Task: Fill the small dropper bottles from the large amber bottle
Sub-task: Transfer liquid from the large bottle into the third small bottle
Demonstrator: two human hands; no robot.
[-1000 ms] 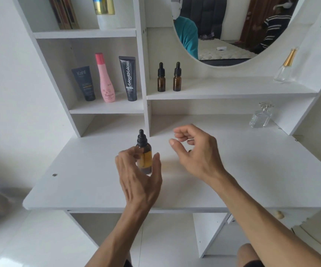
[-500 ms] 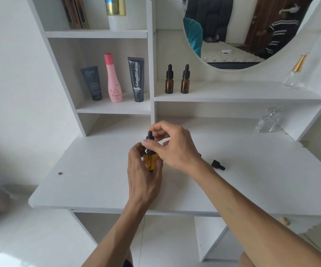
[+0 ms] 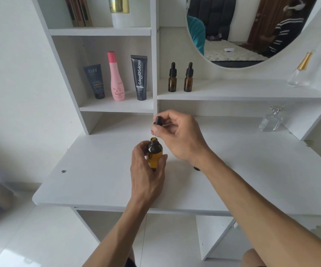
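Observation:
The large amber bottle [image 3: 154, 153] stands upright on the white desk [image 3: 82, 170] with its mouth uncovered. My left hand [image 3: 147, 172] grips its body from the near side. My right hand [image 3: 177, 134] pinches the black dropper cap [image 3: 158, 121], lifted just above the bottle's mouth, its glass tip still at the opening. Two small amber dropper bottles [image 3: 172, 77] [image 3: 188, 77] stand capped side by side on the shelf under the mirror. A small black piece [image 3: 196, 168] lies on the desk, mostly hidden behind my right wrist.
The left cubby holds a dark tube [image 3: 94, 81], a pink bottle [image 3: 115, 77] and a black tube [image 3: 139, 77]. A clear glass perfume bottle [image 3: 271, 118] stands at the desk's back right, another with a gold cap [image 3: 300, 71] on the shelf above.
My right hand came over to the bottle's black cap, took hold of it and lifted the dropper up out of the neck. My left hand kept holding the bottle.

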